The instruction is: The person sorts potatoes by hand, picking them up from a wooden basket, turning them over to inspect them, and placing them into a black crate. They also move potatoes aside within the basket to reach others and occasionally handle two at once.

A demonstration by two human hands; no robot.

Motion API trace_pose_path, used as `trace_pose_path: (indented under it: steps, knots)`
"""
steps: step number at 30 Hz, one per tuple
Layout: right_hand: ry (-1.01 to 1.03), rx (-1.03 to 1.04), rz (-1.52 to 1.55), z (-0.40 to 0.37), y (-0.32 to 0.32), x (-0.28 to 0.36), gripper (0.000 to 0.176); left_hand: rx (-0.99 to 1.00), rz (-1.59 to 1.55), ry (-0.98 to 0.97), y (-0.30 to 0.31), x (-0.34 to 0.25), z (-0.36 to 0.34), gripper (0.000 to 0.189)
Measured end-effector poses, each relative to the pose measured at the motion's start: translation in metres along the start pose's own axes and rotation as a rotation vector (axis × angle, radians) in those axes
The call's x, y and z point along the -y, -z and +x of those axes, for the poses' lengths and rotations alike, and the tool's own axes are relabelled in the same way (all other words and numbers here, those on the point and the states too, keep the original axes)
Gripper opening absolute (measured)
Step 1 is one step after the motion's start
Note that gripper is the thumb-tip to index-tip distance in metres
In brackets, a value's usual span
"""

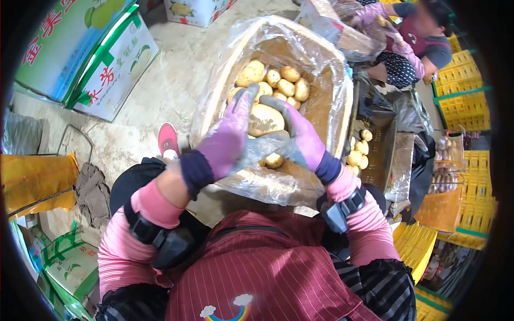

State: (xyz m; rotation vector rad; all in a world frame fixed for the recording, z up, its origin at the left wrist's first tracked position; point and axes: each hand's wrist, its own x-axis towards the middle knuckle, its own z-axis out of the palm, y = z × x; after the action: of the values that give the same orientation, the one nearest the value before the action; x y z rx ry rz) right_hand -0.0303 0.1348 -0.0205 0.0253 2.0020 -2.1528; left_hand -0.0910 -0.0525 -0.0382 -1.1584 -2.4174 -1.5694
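Both hands wear purple gloves with grey palms and fingers. A large potato with dark patches is held between them, over a box lined with clear plastic. My left hand presses on the potato's left side, and my right hand wraps round its right side. Several smaller potatoes lie in the upper left part of the box. One more potato shows just below my hands. Part of the box floor is hidden by my hands.
Right of the box, a dark crate holds several potatoes. A co-worker sits at the upper right, near yellow crates. Printed cartons stand at the upper left. An orange-yellow bag lies at the left.
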Motion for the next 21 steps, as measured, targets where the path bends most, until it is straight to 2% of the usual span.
trace_pose_path:
  steps: [2,4,5,6,7,8,9,10,12,14,16,17,18,19,20,21]
  knots:
    - [0.175,-0.134,-0.523,-0.021,-0.007,0.012,0.074,-0.031,-0.063,-0.032,-0.011,-0.011,-0.001,0.078]
    - [0.174,-0.198,-0.48,-0.034,-0.013,0.015,0.076,0.038,-0.023,0.003,-0.016,-0.02,0.001,0.069]
    - [0.158,-0.221,-0.382,-0.04,-0.011,0.016,0.075,-0.04,-0.019,-0.108,-0.018,-0.03,0.005,0.054]
    - [0.14,-0.244,-0.282,-0.045,-0.009,0.016,0.075,-0.037,-0.024,-0.117,-0.026,-0.026,0.005,0.054]
    - [0.266,-0.261,-0.464,-0.049,-0.003,0.012,0.075,-0.041,-0.222,-0.08,-0.037,-0.015,0.006,0.047]
    - [0.268,-0.272,-0.471,-0.054,-0.003,0.015,0.075,-0.045,-0.42,-0.042,-0.039,-0.013,0.014,0.041]
    - [0.208,-0.257,-0.299,-0.06,-0.004,0.017,0.079,-0.027,-0.608,0.235,-0.036,-0.009,0.023,0.032]
    - [0.147,-0.237,-0.126,-0.064,-0.004,0.019,0.082,-0.024,-0.614,0.229,-0.034,-0.006,0.023,0.032]
    - [0.143,-0.261,-0.062,-0.071,0.003,0.018,0.081,0.088,-0.765,0.351,-0.027,-0.015,0.029,0.032]
    - [0.042,-0.26,0.332,-0.081,0.014,0.02,0.079,0.094,-0.714,0.337,-0.031,-0.02,0.034,0.034]
    - [0.072,-0.321,0.343,-0.094,0.039,0.018,0.075,-0.037,-0.544,0.136,-0.04,-0.008,0.035,0.036]
    - [0.107,-0.35,0.327,-0.1,0.055,0.021,0.072,-0.022,-0.911,0.271,-0.039,0.007,0.035,0.035]
    - [0.078,-0.471,0.269,-0.11,0.084,0.009,0.068,0.01,-0.902,0.358,-0.024,-0.004,0.04,0.036]
    - [0.038,-0.538,0.138,-0.123,0.114,0.009,0.061,0.033,-0.608,0.197,-0.007,-0.016,0.041,0.033]
    - [-0.016,-0.595,0.145,-0.134,0.152,-0.004,0.055,0.057,-0.312,0.037,0.005,-0.023,0.04,0.034]
    - [-0.093,-0.775,0.047,-0.144,0.159,0.003,0.053,0.014,-0.397,0.029,0.007,-0.022,0.037,0.031]
